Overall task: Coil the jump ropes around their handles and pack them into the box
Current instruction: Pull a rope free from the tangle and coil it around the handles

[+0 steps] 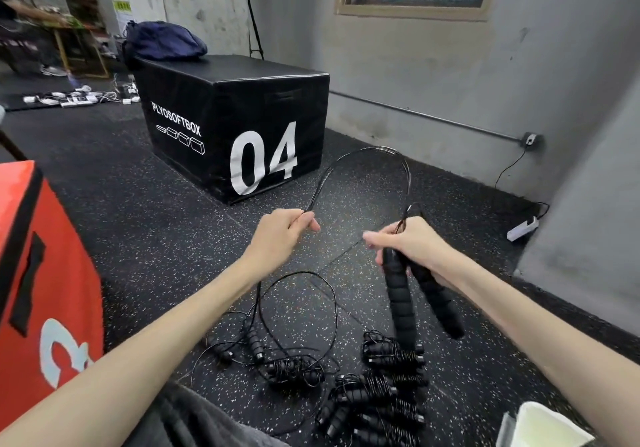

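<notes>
The right hand (412, 242) holds two black foam handles (408, 294) side by side, a bit right of the middle of the frame. Its grip is tight around their top ends. The left hand (282, 235) pinches the thin rope (367, 150), which arcs up between both hands.

To wrap well, I think the left hand should keep the rope pulled snug and lay each turn next to the last one, so nothing slips. The handles should stay pressed together.

Wound ropes (388, 391) lie on the floor at the bottom middle, with loose ones (277, 342) just left. A white thing (547, 426) at the bottom right may be the box; only its corner shows.
</notes>
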